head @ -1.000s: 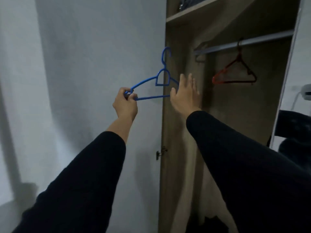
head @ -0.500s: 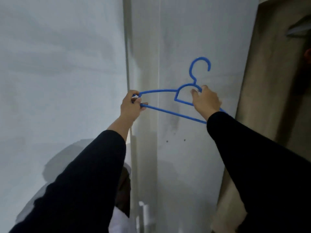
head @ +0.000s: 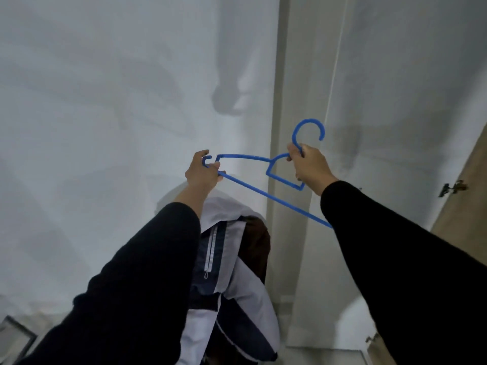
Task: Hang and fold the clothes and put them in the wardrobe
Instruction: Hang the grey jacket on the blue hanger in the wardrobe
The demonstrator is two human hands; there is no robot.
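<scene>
A blue plastic hanger (head: 263, 192) is held in the air in front of a white wall. My left hand (head: 203, 171) grips its left shoulder end. My right hand (head: 309, 165) grips the neck just below the hook, which points up. The hanger's right end is hidden behind my right sleeve. Below my left arm hangs a white and navy jacket (head: 232, 262) with a zip, draped over something dark brown.
The white wardrobe door (head: 395, 101) stands open at the right, with a metal latch (head: 452, 187) on its edge. A strip of the wooden wardrobe side (head: 471, 180) shows at the far right. A framed object (head: 15, 338) lies at the bottom left.
The view has swung left and down, away from the wardrobe's inside. My right hand has moved from beside the hanger onto its neck. The jacket has come into view below.
</scene>
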